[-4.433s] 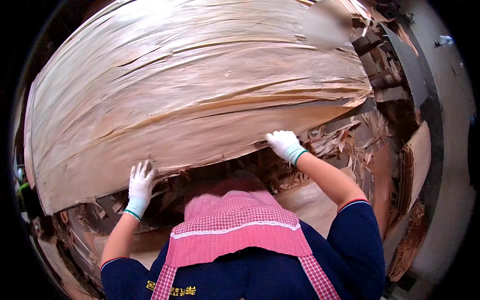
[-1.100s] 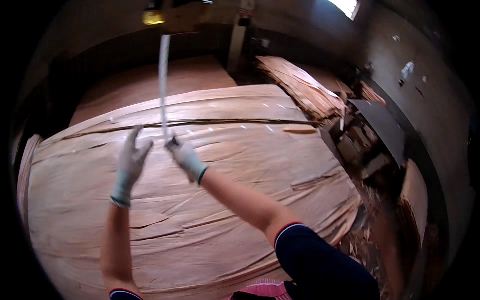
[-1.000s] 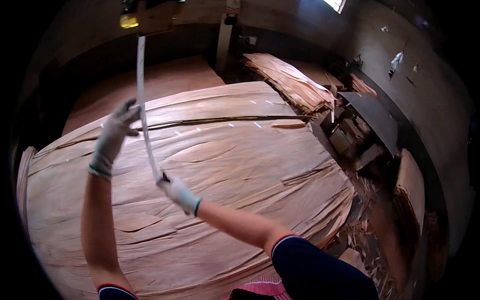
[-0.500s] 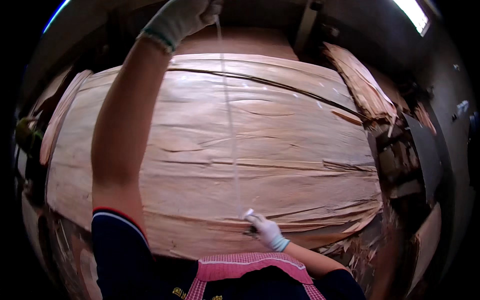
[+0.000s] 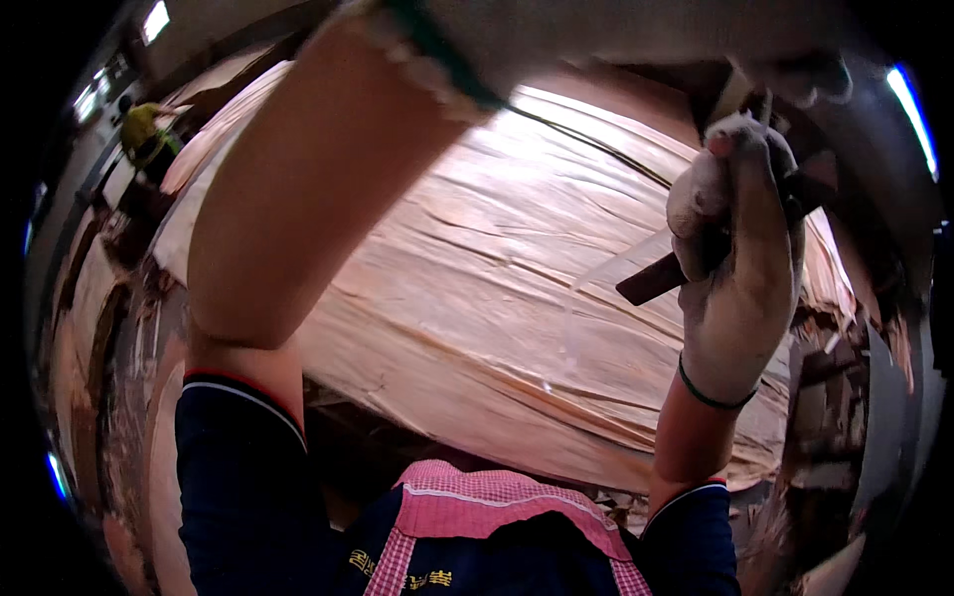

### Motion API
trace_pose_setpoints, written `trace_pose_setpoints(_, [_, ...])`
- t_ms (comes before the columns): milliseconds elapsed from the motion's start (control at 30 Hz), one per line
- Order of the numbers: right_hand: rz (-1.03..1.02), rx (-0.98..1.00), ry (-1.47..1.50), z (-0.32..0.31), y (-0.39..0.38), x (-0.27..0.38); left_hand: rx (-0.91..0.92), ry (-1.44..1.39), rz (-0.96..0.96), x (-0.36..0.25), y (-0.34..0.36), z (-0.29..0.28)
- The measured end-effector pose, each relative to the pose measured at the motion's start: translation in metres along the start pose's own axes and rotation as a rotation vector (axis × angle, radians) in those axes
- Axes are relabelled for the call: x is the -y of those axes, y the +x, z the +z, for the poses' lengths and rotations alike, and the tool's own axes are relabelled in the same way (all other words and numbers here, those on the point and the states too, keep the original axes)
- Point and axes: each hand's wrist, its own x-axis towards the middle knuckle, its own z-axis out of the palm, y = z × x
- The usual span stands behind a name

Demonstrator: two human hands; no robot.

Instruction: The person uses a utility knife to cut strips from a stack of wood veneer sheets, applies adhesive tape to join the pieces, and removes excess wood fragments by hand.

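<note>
Both my hands wear pale knitted gloves and are raised close together above a broad stack of wood veneer sheets (image 5: pixel 467 298). My left hand (image 5: pixel 646 35) stretches across the top, its fingers curled just above my right thumb. A thin end of clear tape seems to run between them. My right hand (image 5: pixel 740 248) is closed round a dark, flat, knife-like tool (image 5: pixel 651 280), which sticks out on both sides of the fist. A translucent strip of tape (image 5: pixel 621 260) hangs in a curve beside that fist, over the veneer. Part of my left hand lies beyond the upper edge.
A person in a yellow top (image 5: pixel 144 129) is at the far left. Splintered veneer pieces (image 5: pixel 830 268) stand at the right of the stack. Dark clutter (image 5: pixel 825 427) lies along its right side, and more sheets (image 5: pixel 89 338) lie at the left.
My right hand has risen from the near edge of the veneer to meet my left hand. The left has swung right and closer. The tape, formerly taut between them, now hangs loose; the view has turned.
</note>
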Motion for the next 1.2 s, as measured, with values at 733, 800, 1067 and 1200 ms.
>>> trace_pose_setpoints(733, [1.022,0.312,0.181,0.339,-0.008,-0.276,-1.022,-0.857,-0.909,0.22,-0.424,0.011])
trace_pose_setpoints(800, [1.075,0.306,0.194,0.349,-0.022,-0.289,-1.045,-0.83,-0.97,0.234,-0.438,0.024])
trace_pose_setpoints(1067, [1.514,0.447,0.218,0.376,-0.177,-0.348,-1.233,-0.669,-1.4,0.265,-0.588,0.157])
trace_pose_setpoints(1200, [1.573,0.216,0.234,0.392,-0.221,-0.372,-0.981,0.086,-1.248,0.306,-0.581,0.166])
